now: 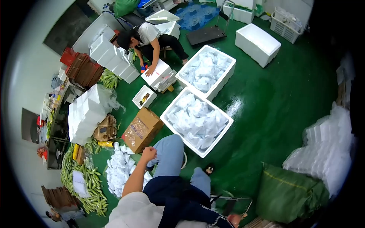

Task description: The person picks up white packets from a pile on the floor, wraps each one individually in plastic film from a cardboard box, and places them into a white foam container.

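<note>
Left hand (149,153): fingers look partly curled, exact opening unclear, no held object visible; positioned just on the near side of the cardboard carton (142,129), beside the left knee (172,146). Right hand (235,219): only partly visible, well to the carton's near right; opening and contents cannot be told. Loose white packets (118,171) lie on the floor, near left of the carton; a packet-filled foam box (217,138) stands just right of it. Caution: knee contact could jolt the box, spilling its contents; a misplaced foot could crush the loose packets.
</note>
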Demonstrator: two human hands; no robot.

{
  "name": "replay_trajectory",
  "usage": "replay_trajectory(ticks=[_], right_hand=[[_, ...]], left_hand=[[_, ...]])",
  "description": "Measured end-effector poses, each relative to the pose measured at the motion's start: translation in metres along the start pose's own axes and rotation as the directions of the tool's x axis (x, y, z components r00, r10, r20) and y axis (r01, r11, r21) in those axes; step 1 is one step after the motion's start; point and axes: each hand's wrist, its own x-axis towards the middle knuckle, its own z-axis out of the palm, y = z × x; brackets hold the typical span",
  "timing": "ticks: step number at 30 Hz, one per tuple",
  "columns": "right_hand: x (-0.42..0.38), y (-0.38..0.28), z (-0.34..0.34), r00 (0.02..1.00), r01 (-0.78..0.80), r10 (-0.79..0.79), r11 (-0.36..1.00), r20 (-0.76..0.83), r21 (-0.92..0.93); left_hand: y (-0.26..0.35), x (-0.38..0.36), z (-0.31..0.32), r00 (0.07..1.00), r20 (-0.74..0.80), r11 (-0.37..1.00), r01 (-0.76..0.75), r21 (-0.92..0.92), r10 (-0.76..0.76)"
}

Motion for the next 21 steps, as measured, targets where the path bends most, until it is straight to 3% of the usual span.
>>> replay_trajectory(ticks=[2,4,5,6,8,10,12,14,16,17,18,20,21], right_hand=[[-0.015,-0.032,-0.06,0.953,-0.105,0.092,0.994,0.289,0.032],[-0.006,-0.02,-0.064,0.995,-0.032,0.005,0.962,0.097,0.271],[0.002,-0.019,-0.072,0.989,-0.117,0.144,0.767,0.008,0.631],[0.01,-0.04,-0.125,0.876,-0.407,0.365,0.211,0.315,0.889],[0.033,-0.04,-0.175,0.798,-0.471,0.313,-0.209,0.514,0.857],[0.076,0.018,-0.159,0.845,-0.427,-0.001,-0.605,0.536,0.672],[0.087,0.001,-0.195,0.911,-0.129,0.37,-0.168,0.183,0.977],[0.1,0.006,-0.233,0.852,-0.154,0.496,-0.064,0.166,0.986],[0.103,0.024,-0.229,0.806,-0.118,0.578,-0.062,0.132,0.991],[0.124,0.041,-0.233,0.804,-0.07,0.591,-0.013,0.064,0.997],[0.131,0.07,-0.205,0.876,0.017,0.481,-0.085,0.026,0.996],[0.152,0.078,-0.242,0.837,-0.215,0.521,0.027,0.17,0.976],[0.177,0.085,-0.252,0.827,-0.276,0.518,0.036,0.219,0.96]], left_hand=[[0.02,-0.002,0.025,1.0,0.021,0.999,0.003,0.038,-0.004],[0.029,-0.002,0.052,0.997,0.077,0.988,0.011,0.154,-0.023],[0.028,0.002,0.07,0.995,0.095,0.976,-0.001,0.216,-0.02],[0.028,0.004,0.09,0.993,0.117,0.961,-0.012,0.277,-0.021],[0.04,0.004,0.124,0.981,0.19,0.899,-0.115,0.422,0.036],[0.055,0.011,0.165,0.942,0.302,0.908,0.004,0.419,-0.144],[0.074,0.015,0.209,0.919,0.39,0.927,-0.107,0.359,-0.046],[0.082,0.031,0.259,0.879,0.465,0.968,-0.02,0.25,-0.102],[0.099,0.043,0.311,0.855,0.495,0.982,0.075,0.173,-0.153],[0.112,0.048,0.334,0.815,0.568,0.955,-0.062,0.291,-0.12],[0.125,0.058,0.356,0.774,0.627,0.903,-0.206,0.377,-0.085],[0.117,0.098,0.428,0.828,0.557,0.727,-0.421,0.542,0.064],[0.133,0.13,0.469,0.835,0.538,0.752,-0.428,0.501,0.117]])
